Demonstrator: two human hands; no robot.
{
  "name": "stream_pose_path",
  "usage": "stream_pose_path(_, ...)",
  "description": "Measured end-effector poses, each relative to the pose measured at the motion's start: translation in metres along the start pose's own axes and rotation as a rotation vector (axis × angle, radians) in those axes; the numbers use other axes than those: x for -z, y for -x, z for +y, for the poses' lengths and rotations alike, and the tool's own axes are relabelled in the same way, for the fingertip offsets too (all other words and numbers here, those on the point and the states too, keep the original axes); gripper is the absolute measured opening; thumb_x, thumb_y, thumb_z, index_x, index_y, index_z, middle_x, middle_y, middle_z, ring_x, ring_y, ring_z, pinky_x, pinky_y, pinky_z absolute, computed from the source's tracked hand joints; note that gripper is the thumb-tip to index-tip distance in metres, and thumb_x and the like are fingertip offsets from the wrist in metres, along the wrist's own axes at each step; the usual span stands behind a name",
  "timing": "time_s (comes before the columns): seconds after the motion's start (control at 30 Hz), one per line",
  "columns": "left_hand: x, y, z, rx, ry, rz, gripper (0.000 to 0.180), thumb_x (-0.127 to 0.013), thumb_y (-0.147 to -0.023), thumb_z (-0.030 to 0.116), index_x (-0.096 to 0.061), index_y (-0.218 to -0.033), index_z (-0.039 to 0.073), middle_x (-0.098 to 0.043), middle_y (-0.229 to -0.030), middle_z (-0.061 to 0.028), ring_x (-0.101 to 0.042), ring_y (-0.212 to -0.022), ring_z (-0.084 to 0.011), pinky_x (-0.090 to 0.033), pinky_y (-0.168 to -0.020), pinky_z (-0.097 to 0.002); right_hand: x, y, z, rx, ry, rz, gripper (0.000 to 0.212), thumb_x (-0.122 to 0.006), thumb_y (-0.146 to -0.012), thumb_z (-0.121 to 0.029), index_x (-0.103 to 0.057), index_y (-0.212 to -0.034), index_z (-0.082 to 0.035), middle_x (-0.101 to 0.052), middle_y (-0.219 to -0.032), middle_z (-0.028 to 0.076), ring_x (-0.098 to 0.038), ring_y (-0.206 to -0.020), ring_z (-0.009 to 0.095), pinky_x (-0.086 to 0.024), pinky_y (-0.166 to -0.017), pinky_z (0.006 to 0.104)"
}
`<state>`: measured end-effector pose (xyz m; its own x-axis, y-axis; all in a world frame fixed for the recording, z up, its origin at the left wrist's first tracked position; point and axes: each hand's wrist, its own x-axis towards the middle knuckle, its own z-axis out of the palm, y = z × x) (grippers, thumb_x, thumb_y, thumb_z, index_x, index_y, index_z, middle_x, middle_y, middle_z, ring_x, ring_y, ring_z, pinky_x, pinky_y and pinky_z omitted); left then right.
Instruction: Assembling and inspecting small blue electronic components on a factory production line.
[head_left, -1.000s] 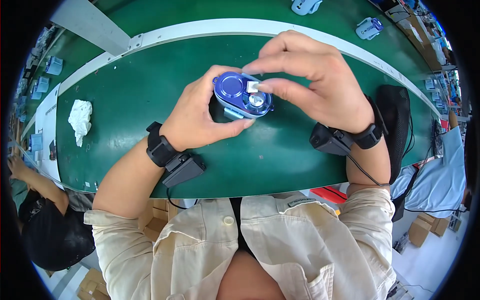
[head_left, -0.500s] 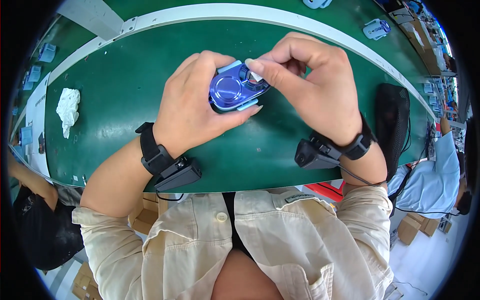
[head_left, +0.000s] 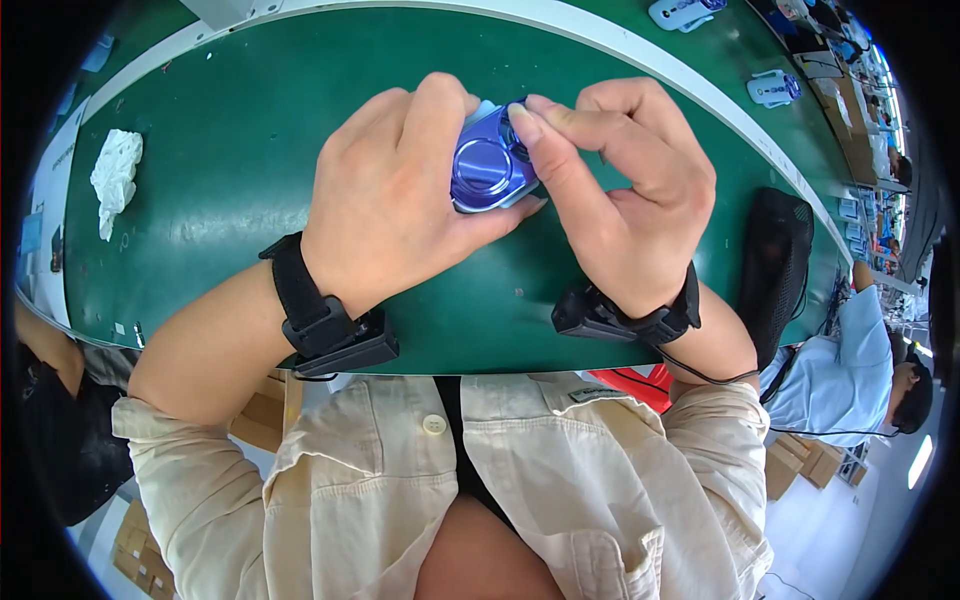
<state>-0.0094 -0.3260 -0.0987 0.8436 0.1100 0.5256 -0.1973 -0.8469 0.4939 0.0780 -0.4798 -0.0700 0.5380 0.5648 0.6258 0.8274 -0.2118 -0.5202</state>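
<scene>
Over the green table, my left hand (head_left: 385, 190) is closed round a small device (head_left: 484, 170) with a shiny blue-purple face, a large round ring on it and light blue sides. The left thumb presses along its near edge, while the other fingers are mostly hidden behind it. At the device's far right end, my right hand (head_left: 640, 190) has thumb and forefinger closed in a pinch against a second, smaller round part. Whatever lies between those two fingertips is hidden. Each wrist bears a black strap with a small black box.
Crumpled white tissue (head_left: 117, 180) lies on the green tabletop (head_left: 230, 130) at left. A black mesh pouch (head_left: 778, 265) rests at right. Beyond a white rail (head_left: 600, 38) are similar light blue devices (head_left: 773, 88). A person in light blue (head_left: 835, 365) is at right, another person's arm (head_left: 48, 345) at left.
The device and both hands have shifted slightly, the device moving right and turning more upright. A small white piece seen by the right thumb earlier no longer shows.
</scene>
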Motion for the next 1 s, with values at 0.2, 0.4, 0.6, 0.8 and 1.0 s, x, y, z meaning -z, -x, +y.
stream_pose_path(0.2,0.009,-0.005,-0.004,0.018,0.127,-0.054,0.058,-0.088,-0.058,0.023,-0.052,-0.099,0.004,-0.058,-0.094,-0.0118,-0.061,-0.083,-0.0269,-0.050,-0.071,-0.0341,0.005,-0.005,0.004,-0.203,-0.150,-0.159,0.020,-0.073,-0.081,-0.005,-0.069,-0.100,0.001,-0.063,-0.095,0.006,-0.059,-0.084,0.012,-0.046,-0.070,0.0232)
stream_pose_path(0.4,-0.014,-0.002,-0.029,0.030,0.740,-0.197,0.067,-0.085,-0.061,0.016,-0.046,-0.114,0.005,-0.052,-0.114,-0.0142,-0.057,-0.105,-0.0252,-0.048,-0.084,-0.0332,0.010,-0.016,0.012,-0.800,-0.938,-0.458,0.044,-0.062,-0.092,-0.019,-0.053,-0.128,0.004,-0.059,-0.118,0.010,-0.056,-0.108,0.017,-0.043,-0.094,0.0292)
stream_pose_path(0.6,-0.012,-0.006,-0.024,0.013,0.786,-0.290,0.076,-0.082,-0.064,0.011,-0.038,-0.126,0.006,-0.052,-0.120,-0.0148,-0.056,-0.113,-0.0286,-0.048,-0.091,-0.0338,0.009,-0.012,0.018,-0.917,-1.120,-0.499,0.044,-0.061,-0.094,-0.018,-0.051,-0.129,0.006,-0.061,-0.118,0.009,-0.058,-0.103,0.016,-0.043,-0.093,0.0280)
stream_pose_path(0.8,-0.014,-0.008,-0.019,-0.122,0.606,-0.141,0.073,-0.079,-0.064,0.008,-0.038,-0.125,0.007,-0.057,-0.116,-0.0135,-0.060,-0.104,-0.0334,-0.051,-0.085,-0.0379,0.003,-0.010,0.015,-0.957,-1.217,-0.448,0.044,-0.058,-0.096,-0.021,-0.051,-0.131,0.004,-0.063,-0.111,0.007,-0.057,-0.104,0.014,-0.043,-0.093,0.0275)
stream_pose_path(1.0,-0.015,-0.005,-0.014,-0.067,0.597,-0.088,0.072,-0.078,-0.062,0.006,-0.039,-0.123,0.008,-0.059,-0.114,-0.0129,-0.061,-0.100,-0.0350,-0.052,-0.081,-0.0394,-0.004,-0.003,0.008,-0.742,-0.929,-0.407,0.039,-0.057,-0.096,-0.021,-0.055,-0.128,0.003,-0.063,-0.109,0.006,-0.056,-0.102,0.011,-0.043,-0.092,0.0261)
